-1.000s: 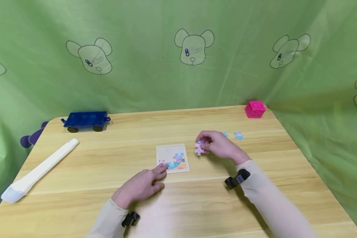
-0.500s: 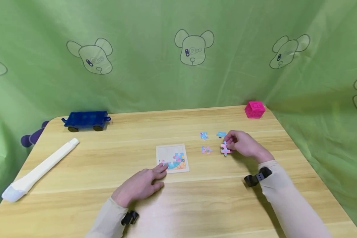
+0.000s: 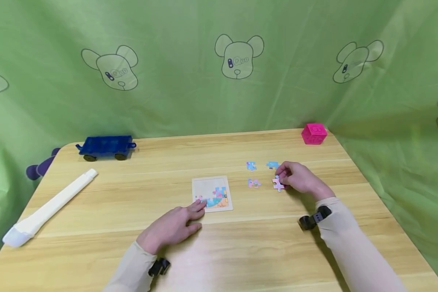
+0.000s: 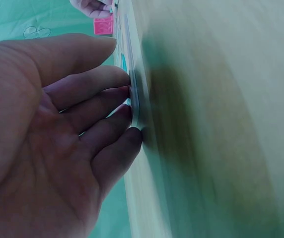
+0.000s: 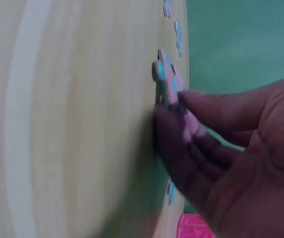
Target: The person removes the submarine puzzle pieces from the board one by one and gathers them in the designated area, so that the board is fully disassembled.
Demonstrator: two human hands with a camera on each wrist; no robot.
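My right hand (image 3: 300,177) pinches a pink puzzle piece (image 3: 278,184) between thumb and fingers. In the right wrist view this piece (image 5: 171,82) sits just at the tabletop, its surface partly covered by the fingertips. The left hand (image 3: 173,229) lies with extended fingers, their tips resting on the lower left corner of a square puzzle tray (image 3: 205,183). Joined blue, pink and orange pieces (image 3: 220,198) fill the tray's lower and right part. Left of and behind the right hand lie a blue piece (image 3: 273,165), a blue-pink piece (image 3: 251,166) and a pink piece (image 3: 254,183).
Another small blue piece (image 5: 172,192) shows beyond the right hand in the right wrist view. A pink cube (image 3: 314,134) stands at the table's back right corner. At the left are a blue toy wagon (image 3: 106,147) and a long white tube-like object (image 3: 51,207). Green curtain surrounds the table.
Since a second ago my right hand has carried the pink piece to the right, uncovering pieces on the table. Over the last half second it has barely moved. The left hand stays put.
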